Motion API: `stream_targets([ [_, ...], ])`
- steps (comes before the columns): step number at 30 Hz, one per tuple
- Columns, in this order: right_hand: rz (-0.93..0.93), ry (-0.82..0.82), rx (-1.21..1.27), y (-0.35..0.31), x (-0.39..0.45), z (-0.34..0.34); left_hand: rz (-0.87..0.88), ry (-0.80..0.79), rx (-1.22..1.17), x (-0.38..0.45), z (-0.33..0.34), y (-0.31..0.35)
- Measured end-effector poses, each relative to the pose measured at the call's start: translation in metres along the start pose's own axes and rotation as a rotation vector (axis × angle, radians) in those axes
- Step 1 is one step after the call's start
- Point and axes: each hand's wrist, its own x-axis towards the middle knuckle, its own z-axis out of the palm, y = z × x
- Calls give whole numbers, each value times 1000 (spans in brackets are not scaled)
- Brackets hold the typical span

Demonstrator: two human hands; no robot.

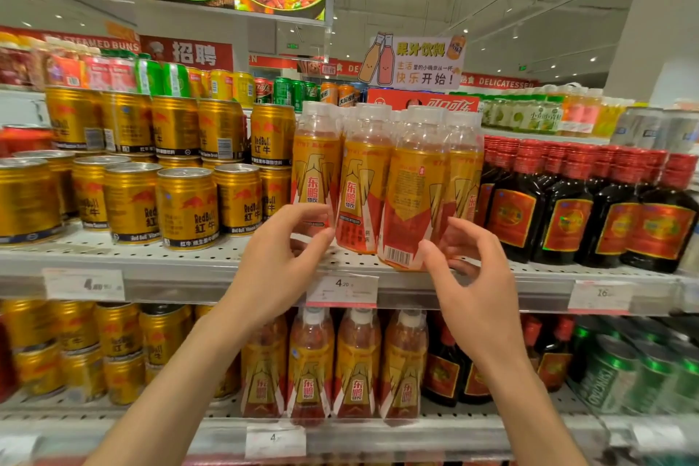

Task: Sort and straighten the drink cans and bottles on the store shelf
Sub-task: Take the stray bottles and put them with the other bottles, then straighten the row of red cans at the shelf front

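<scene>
On shelf (212, 269), both hands beside orange bottles (363, 197)

On the shelf (212, 261), cans (187, 206) stand left of the bottles (363, 197); dark bottles (567, 208) right.

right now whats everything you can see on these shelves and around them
gold cans: many, stacked two high, upper shelf left
orange bottles: several, white caps, upper shelf centre
turned bottle: one, orange, barcode facing out, front edge
dark bottles: a row, red caps, upper shelf right
price tag: one, white, shelf rail centre
lower shelf: same gold cans, orange and dark bottles, green cans right
juice sign: one, above the bottles
left hand: fingers curled, near leftmost orange bottle
right hand: fingers curled beside turned bottle
</scene>
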Motion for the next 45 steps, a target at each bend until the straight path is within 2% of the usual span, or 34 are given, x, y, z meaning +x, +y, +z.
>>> stream_targets([
  [4,33,16,138,-5,-26,-2,-38,46,-160,-38,-11,5],
  [10,229,-251,141,9,-75,23,-246,-37,-237,-93,-30,-32],
  [14,379,-354,112,14,-105,47,-394,-68,-259,-121,-51,-72],
  [19,499,-343,88,-3,-138,96,-511,-101,-326,-141,-101,-127],
  [25,539,-306,79,-39,-176,175,-496,-131,-311,-148,-173,-180],
  [32,484,-308,85,-78,-193,232,-487,-133,-294,-153,-238,-207],
  [39,396,-346,133,-101,-180,257,-470,-93,-257,-143,-262,-206],
  [45,222,-394,133,-133,-153,275,-385,-75,-148,-122,-288,-199],
])
